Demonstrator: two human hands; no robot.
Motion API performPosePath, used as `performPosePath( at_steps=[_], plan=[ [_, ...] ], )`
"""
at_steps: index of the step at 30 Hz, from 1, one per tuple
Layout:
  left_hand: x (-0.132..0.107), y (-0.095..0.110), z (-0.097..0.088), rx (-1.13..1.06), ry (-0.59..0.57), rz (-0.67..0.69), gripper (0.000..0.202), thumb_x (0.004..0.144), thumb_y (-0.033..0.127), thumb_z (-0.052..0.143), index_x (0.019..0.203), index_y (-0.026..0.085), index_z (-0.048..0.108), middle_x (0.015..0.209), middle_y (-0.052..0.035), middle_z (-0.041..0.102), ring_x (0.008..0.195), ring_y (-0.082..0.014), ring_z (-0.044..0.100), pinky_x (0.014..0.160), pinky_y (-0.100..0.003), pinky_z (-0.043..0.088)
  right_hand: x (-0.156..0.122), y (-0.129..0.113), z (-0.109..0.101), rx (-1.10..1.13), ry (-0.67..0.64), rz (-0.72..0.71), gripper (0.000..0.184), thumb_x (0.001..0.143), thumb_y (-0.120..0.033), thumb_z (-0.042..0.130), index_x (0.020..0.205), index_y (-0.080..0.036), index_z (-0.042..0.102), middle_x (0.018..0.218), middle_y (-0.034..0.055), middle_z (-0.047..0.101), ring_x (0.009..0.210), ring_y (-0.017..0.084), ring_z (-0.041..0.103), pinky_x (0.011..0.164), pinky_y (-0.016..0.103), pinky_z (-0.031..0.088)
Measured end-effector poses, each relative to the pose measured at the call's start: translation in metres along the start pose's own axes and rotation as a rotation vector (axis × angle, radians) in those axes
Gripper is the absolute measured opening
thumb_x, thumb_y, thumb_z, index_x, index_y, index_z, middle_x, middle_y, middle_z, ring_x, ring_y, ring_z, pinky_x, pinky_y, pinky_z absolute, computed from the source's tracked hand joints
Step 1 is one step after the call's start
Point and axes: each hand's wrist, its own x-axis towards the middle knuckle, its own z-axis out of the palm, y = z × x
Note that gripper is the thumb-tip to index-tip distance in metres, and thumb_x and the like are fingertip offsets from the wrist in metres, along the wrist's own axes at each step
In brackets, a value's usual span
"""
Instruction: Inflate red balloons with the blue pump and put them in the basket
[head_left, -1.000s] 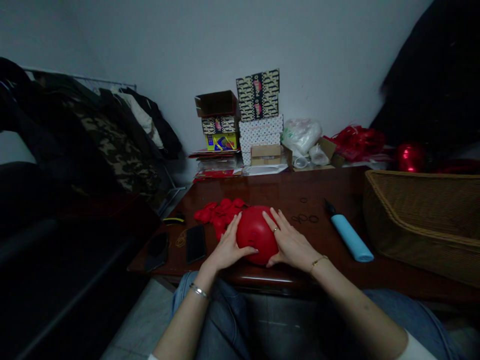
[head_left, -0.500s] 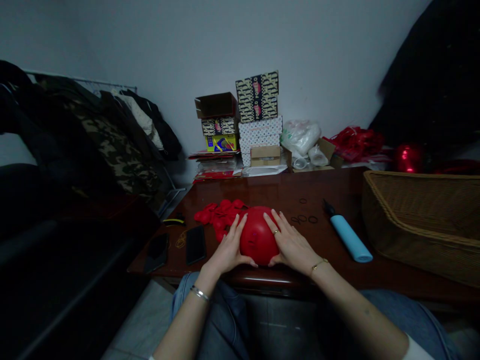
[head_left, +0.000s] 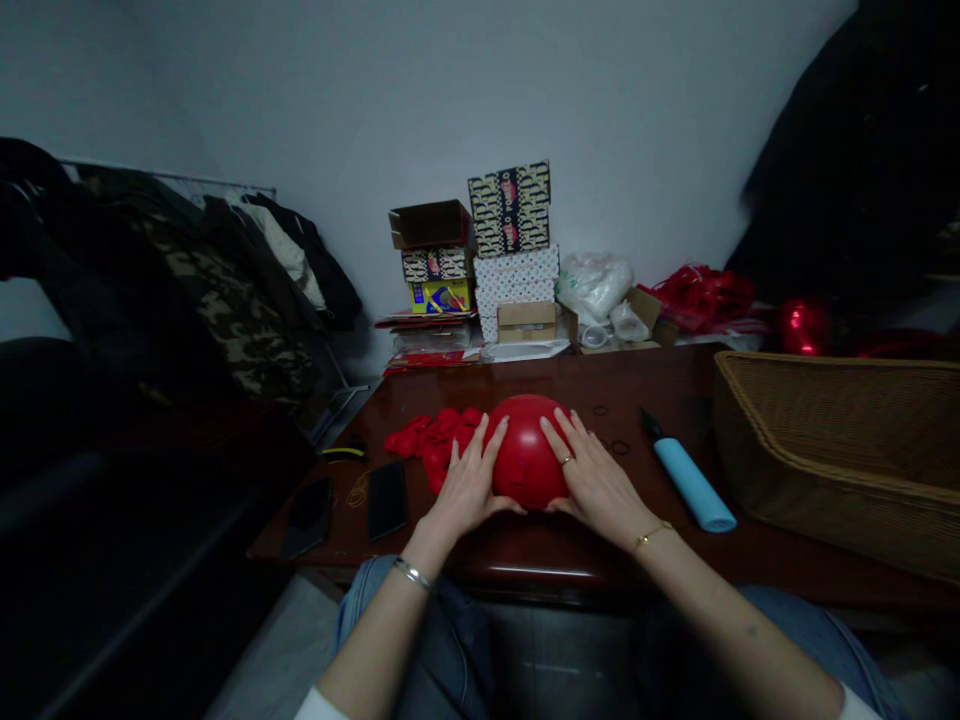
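Observation:
An inflated red balloon is between my two hands, over the near part of the dark wooden table. My left hand presses its left side, fingers spread over it and thumb below. On the opposite side my right hand, with a ring on one finger, grips it the same way. A pile of limp red balloons lies just beyond my left hand. Several thin dark rings lie past my right hand, partly hidden by it. Whether the balloon touches the tabletop, I cannot tell.
To the right lie a light-blue hand pump and a wicker basket. Two dark phones and yellow rubber bands are at left. Stacked boxes and plastic bags stand at the back.
Both hands have shifted slightly away from the table's near edge with the balloon between them. The balloon looks a little wider, and the view has tilted slightly up.

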Motion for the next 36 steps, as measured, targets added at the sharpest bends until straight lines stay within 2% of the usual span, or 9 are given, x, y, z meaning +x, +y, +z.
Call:
performPosePath(
  at_steps=[8, 14, 19, 27, 36],
  plan=[
    [0.033, 0.017, 0.005, 0.033, 0.042, 0.093, 0.120, 0.060, 0.040, 0.077, 0.143, 0.033, -0.009, 0.151, -0.0177, -0.001, 0.137, -0.0346, 0.009, 0.103, -0.063, 0.012, -0.005, 0.023, -0.022, -0.101, 0.086, 0.017, 0.118, 0.061, -0.027, 0.076, 0.144, -0.022, -0.007, 0.152, 0.0128, 0.004, 0.137, 0.029, -0.003, 0.108, 0.053, 0.022],
    [0.062, 0.035, 0.008, 0.032, 0.075, 0.179, 0.117, 0.060, 0.043, 0.076, 0.144, 0.032, -0.005, 0.151, -0.0177, -0.002, 0.137, -0.0354, 0.005, 0.103, -0.064, 0.010, -0.010, 0.040, -0.046, -0.218, 0.107, 0.067, 0.113, 0.063, -0.027, 0.074, 0.144, -0.021, -0.004, 0.152, 0.0138, 0.002, 0.137, 0.031, -0.004, 0.108, 0.056, 0.016],
    [0.087, 0.052, 0.009, 0.030, 0.102, 0.261, 0.112, 0.061, 0.045, 0.075, 0.144, 0.034, 0.001, 0.152, -0.0160, -0.004, 0.137, -0.0361, 0.005, 0.103, -0.065, 0.009, -0.016, 0.055, -0.065, -0.260, 0.158, 0.096, 0.108, 0.068, -0.028, 0.070, 0.144, -0.023, -0.008, 0.152, 0.0126, 0.001, 0.137, 0.031, -0.004, 0.107, 0.058, 0.014],
    [0.128, 0.087, 0.008, 0.021, 0.131, 0.385, 0.106, 0.064, 0.044, 0.073, 0.144, 0.033, 0.003, 0.151, -0.0165, -0.005, 0.136, -0.0385, 0.006, 0.101, -0.067, 0.013, -0.027, 0.083, -0.096, -0.332, 0.237, 0.160, 0.105, 0.070, -0.026, 0.068, 0.144, -0.021, -0.008, 0.152, 0.0126, -0.002, 0.137, 0.032, -0.005, 0.107, 0.058, 0.015],
    [0.170, 0.133, 0.020, -0.054, 0.150, 0.521, 0.104, 0.068, 0.042, 0.071, 0.144, 0.031, 0.001, 0.151, -0.0161, -0.008, 0.136, -0.0399, 0.002, 0.100, -0.068, 0.015, -0.047, 0.115, -0.127, -0.413, 0.286, 0.254, 0.105, 0.071, -0.028, 0.066, 0.143, -0.021, -0.010, 0.152, 0.0120, -0.004, 0.137, 0.033, -0.003, 0.106, 0.058, 0.016]
  ],
)
